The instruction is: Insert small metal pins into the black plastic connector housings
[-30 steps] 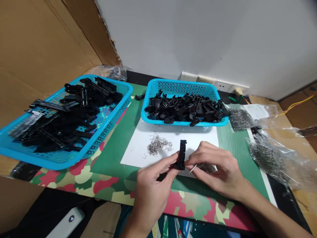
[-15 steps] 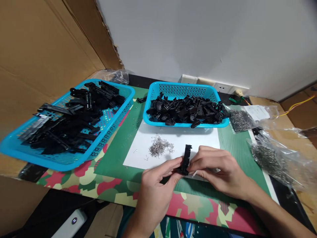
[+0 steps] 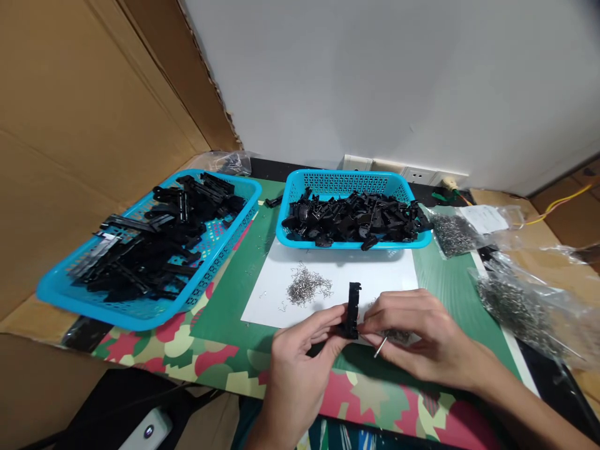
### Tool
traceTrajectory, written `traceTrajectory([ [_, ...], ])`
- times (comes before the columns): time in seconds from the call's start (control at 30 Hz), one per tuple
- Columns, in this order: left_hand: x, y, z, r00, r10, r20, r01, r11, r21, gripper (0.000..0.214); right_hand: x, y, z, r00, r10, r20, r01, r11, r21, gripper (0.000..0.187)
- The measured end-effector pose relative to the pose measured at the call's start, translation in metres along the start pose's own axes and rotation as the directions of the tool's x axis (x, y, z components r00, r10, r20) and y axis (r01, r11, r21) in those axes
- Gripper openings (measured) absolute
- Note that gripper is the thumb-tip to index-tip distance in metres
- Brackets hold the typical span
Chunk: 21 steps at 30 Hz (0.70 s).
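My left hand (image 3: 300,353) pinches a small black plastic part (image 3: 352,310) and holds it upright over the near edge of a white paper sheet (image 3: 375,275). Against the part's right side, my right hand (image 3: 417,337) has its fingers closed on a thin metal pin (image 3: 380,347). A small heap of metal pins (image 3: 307,289) lies on the sheet just to the left of the part. A second heap sits under my right hand, mostly hidden.
A blue basket (image 3: 349,181) of small black parts stands behind the sheet. A larger blue basket (image 3: 60,290) of long black pieces sits at the left. Plastic bags of metal pins (image 3: 510,306) lie at the right. Cardboard walls (image 3: 84,112) rise on the left.
The view has shifted, so everything sits lower and further right in frame. Both hands stay on the black part; the pin in my right hand shows again below the fingers.
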State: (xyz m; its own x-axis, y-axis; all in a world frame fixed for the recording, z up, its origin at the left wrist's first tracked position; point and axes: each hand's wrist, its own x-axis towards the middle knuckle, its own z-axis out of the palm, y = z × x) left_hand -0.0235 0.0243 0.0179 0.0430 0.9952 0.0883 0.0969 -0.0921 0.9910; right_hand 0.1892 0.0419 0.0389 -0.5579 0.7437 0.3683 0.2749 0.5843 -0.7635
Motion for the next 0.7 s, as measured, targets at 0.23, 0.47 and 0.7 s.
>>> traceTrajectory([
  [0.23,0.000,-0.002,0.000,1.000,-0.005,0.026,0.006,1.000,-0.013,0.025,0.001,0.000,-0.001,0.999,0.037,0.016,-0.038,0.995,0.091,0.013],
  [0.47,-0.002,-0.007,-0.002,0.996,0.030,0.083,-0.032,0.999,0.029,0.033,0.001,0.002,-0.002,0.996,0.081,0.046,-0.085,0.993,0.080,0.018],
  [0.7,0.002,-0.011,0.003,0.990,-0.010,0.144,0.006,1.000,0.028,0.032,0.000,0.004,-0.009,0.993,0.117,-0.027,-0.115,0.991,0.072,0.016],
])
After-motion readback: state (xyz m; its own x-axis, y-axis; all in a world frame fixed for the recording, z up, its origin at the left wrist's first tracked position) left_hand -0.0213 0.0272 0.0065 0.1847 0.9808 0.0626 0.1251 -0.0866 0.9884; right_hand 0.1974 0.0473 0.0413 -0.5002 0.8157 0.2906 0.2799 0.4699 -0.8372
